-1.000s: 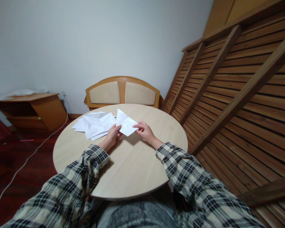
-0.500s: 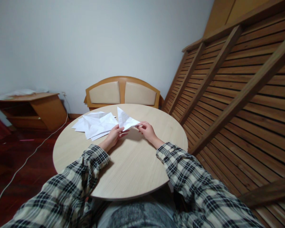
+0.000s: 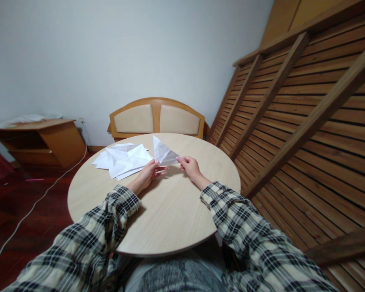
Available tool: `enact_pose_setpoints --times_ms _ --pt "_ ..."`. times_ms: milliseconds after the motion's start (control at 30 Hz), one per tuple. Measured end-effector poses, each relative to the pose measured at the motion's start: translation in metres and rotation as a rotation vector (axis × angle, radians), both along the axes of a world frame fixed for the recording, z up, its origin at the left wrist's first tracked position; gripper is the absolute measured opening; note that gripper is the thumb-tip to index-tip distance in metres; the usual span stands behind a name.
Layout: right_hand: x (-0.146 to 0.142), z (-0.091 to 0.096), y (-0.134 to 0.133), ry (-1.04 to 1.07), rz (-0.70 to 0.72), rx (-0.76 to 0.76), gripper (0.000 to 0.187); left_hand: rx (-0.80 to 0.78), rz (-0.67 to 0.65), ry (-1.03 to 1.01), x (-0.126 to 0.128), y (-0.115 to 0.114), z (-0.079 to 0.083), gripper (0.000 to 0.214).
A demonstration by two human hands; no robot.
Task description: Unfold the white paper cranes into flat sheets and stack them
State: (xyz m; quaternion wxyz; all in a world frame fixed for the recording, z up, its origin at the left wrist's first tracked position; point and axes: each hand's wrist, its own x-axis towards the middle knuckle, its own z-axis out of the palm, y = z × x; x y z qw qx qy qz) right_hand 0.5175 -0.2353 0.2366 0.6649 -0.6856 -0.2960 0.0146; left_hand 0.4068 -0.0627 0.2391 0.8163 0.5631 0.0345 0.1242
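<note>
A white folded sheet of paper (image 3: 164, 152), roughly triangular with one point upward, is held between both hands above the table. My left hand (image 3: 148, 172) pinches its lower left corner between thumb and index finger, the other fingers stretched out beneath. At the right corner, my right hand (image 3: 190, 167) grips the paper between thumb and fingers. Just left of my left hand lies a loose pile of creased white paper sheets (image 3: 121, 160), overlapping one another.
The round pale wooden table (image 3: 167, 219) reaches up to my lap. Behind it stands a headboard (image 3: 134, 119) with cream panels. A slatted wooden frame (image 3: 292, 121) leans at the right. At the left are a low cabinet (image 3: 61, 142) and a white cable (image 3: 45, 197) on the floor.
The folded paper has tilted so that its right part now lies flatter as one triangular face. Its upper point has shifted slightly right. Both hands stay nearly in place.
</note>
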Motion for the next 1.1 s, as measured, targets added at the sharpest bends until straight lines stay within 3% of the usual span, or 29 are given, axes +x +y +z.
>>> enact_pose_setpoints --times_ms 200,433,933,1100 --pt "0.0005 -0.0005 0.0002 0.014 -0.003 0.075 0.035 0.008 -0.049 0.016 -0.0012 -0.0006 0.0001 0.024" --pt "0.0009 -0.0010 0.0009 0.004 0.021 0.075 0.035 0.158 -0.077 -0.034 -0.0055 -0.0037 0.0007 0.039" --pt "-0.0004 -0.0029 0.0018 0.060 0.141 0.065 0.044 0.197 0.156 -0.005 -0.0019 -0.0064 0.0063 0.030" --pt "-0.0006 -0.0038 0.0031 0.091 0.176 0.023 0.036 0.251 0.245 -0.060 0.0032 -0.0002 0.0020 0.028"
